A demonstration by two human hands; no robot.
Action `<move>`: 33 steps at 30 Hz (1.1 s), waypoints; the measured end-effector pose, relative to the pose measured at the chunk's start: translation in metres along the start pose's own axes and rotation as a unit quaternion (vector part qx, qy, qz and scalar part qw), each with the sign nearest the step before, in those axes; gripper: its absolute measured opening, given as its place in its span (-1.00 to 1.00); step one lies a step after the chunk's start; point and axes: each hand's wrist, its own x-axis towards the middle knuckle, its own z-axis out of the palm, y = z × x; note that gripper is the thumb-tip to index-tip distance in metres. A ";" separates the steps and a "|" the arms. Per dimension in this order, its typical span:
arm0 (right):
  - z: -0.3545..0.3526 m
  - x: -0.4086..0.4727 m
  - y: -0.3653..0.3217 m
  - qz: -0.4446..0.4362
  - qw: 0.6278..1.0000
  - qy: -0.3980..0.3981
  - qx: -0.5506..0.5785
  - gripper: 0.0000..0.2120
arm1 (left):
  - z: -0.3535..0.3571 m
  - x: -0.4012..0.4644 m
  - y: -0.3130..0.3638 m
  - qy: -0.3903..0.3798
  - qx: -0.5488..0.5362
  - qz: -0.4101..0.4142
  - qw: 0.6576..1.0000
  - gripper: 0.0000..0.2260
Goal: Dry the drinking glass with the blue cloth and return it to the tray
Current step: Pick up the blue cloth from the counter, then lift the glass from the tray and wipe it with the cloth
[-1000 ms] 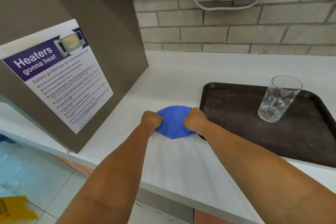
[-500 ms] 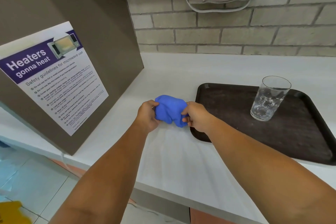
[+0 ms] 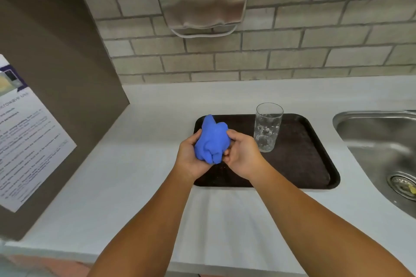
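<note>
cloth lifted, bunched, blue, both hands

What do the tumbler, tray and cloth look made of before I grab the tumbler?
Tumbler: clear glass, see-through, with droplets or spots. Tray: probably plastic, dark brown, matte and speckled. Cloth: soft blue fabric, possibly microfibre, bunched between left hand and right hand.

We see the tray on the counter, the drinking glass upright on its far part, the sink right, the cloth held over the tray's left end
</note>
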 end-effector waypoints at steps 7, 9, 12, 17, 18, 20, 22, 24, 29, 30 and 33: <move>-0.032 -0.008 -0.015 -0.029 0.978 0.151 -0.141 -0.87 | 0.014 0.021 -0.034 0.018 0.025 -0.004 1.000 -0.51; -0.041 -0.008 -0.016 -0.059 0.965 0.179 -0.182 -0.87 | 0.019 0.024 -0.036 0.047 0.048 0.013 0.998 -0.53; -0.050 -0.009 -0.017 -0.084 0.953 0.180 -0.230 -0.88 | 0.028 0.028 -0.038 0.082 0.072 0.038 0.993 -0.57; -0.054 -0.011 -0.027 -0.071 0.949 0.176 -0.252 -0.89 | 0.036 0.031 -0.040 0.104 0.071 0.053 0.991 -0.64; -0.054 -0.011 -0.028 -0.070 0.949 0.176 -0.250 -0.89 | 0.037 0.031 -0.040 0.107 0.071 0.048 0.991 -0.64; -0.055 -0.012 -0.031 -0.074 0.948 0.182 -0.252 -0.89 | 0.038 0.032 -0.040 0.113 0.081 0.045 0.989 -0.61; -0.062 -0.011 -0.033 -0.088 0.940 0.208 -0.255 -0.87 | 0.039 0.034 -0.040 0.125 0.093 0.054 0.986 -0.62; -0.075 -0.008 -0.035 -0.127 0.921 0.269 -0.253 -0.81 | 0.039 0.037 -0.040 0.137 0.098 0.060 0.984 -0.62; -0.122 0.016 -0.048 -0.185 0.863 0.288 -0.371 -0.20 | 0.034 0.048 -0.035 0.147 0.121 0.056 0.980 -0.63; -0.130 0.023 -0.053 -0.187 0.875 0.237 -0.379 -0.12 | 0.032 0.050 -0.034 0.146 0.131 0.056 0.979 -0.65; -0.141 0.041 -0.063 -0.177 0.900 0.104 -0.384 -0.22 | 0.029 0.052 -0.032 0.148 0.156 0.057 0.975 -0.68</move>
